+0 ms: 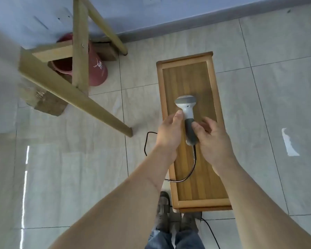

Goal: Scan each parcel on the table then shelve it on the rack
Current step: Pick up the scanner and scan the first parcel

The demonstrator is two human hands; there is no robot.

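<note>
Now both hands hold the scanner (187,112) above the tabletop (212,108): left hand (169,132) and right hand (210,137) each grip its handle.

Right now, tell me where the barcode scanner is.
In the head view, the barcode scanner is just right of centre, held over the small wooden table, the left hand and right hand gripping its dark handle.

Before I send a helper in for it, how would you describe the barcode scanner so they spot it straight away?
Find the long narrow wooden table on the pale tiled floor. Above its middle, the left hand and right hand hold a handheld scanner with a white head and dark grey grip. It alone trails a coiled cable across the tabletop.
</note>
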